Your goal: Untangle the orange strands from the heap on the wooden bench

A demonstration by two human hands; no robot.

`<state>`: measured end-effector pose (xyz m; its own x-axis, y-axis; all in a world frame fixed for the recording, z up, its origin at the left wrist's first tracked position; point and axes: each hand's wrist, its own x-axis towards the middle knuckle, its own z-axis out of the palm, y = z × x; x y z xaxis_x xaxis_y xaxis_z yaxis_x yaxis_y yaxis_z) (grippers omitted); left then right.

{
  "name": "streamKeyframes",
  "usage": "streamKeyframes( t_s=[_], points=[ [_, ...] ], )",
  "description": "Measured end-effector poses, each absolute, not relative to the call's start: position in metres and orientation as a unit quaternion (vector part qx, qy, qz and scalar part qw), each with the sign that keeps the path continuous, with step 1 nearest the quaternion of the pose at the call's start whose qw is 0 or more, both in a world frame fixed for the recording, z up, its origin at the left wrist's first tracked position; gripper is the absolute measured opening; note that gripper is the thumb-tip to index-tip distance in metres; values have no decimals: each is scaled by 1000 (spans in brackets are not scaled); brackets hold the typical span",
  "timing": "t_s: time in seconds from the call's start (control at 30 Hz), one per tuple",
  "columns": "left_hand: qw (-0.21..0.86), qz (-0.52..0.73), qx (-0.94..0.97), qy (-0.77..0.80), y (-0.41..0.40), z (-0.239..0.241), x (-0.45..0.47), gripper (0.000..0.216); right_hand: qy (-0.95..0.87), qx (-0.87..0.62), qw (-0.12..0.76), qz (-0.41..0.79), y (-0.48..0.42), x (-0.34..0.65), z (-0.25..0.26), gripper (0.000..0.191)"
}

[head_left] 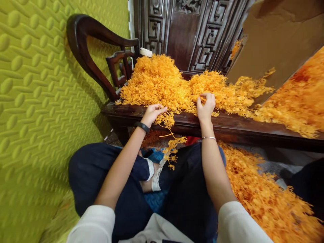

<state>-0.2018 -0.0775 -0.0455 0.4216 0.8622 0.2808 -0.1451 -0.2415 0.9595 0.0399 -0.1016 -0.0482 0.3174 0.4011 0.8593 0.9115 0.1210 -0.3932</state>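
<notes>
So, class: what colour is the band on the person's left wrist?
Black. The band sits just below the left hand, clearest in the head view.

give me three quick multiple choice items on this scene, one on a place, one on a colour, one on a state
1. Where does the big heap of orange sprigs lie?
A. on the dark wooden bench seat
B. in a bucket
C. on a shelf overhead

2. What colour is the band on the left wrist?
A. red
B. black
C. white

3. How is the right hand set?
A. flat and open on the lap
B. fingertips pinched in the sprigs
C. closed round a tool

Key: 1 A, the heap covers the seat beside the carved armrest. 2 B, a black band circles that wrist, below the left hand from which a strand of sprigs hangs. 3 B, thumb and fingers meet at the heap's edge.
</notes>
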Motion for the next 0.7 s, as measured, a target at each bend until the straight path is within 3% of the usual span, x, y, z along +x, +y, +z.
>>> streamKeyframes(
  t_s=[0.7],
  points=[
    [508,455,685,254,-85,-51,-203,30,-536,-593,559,-217,-98,45,-52,8]
  ],
)
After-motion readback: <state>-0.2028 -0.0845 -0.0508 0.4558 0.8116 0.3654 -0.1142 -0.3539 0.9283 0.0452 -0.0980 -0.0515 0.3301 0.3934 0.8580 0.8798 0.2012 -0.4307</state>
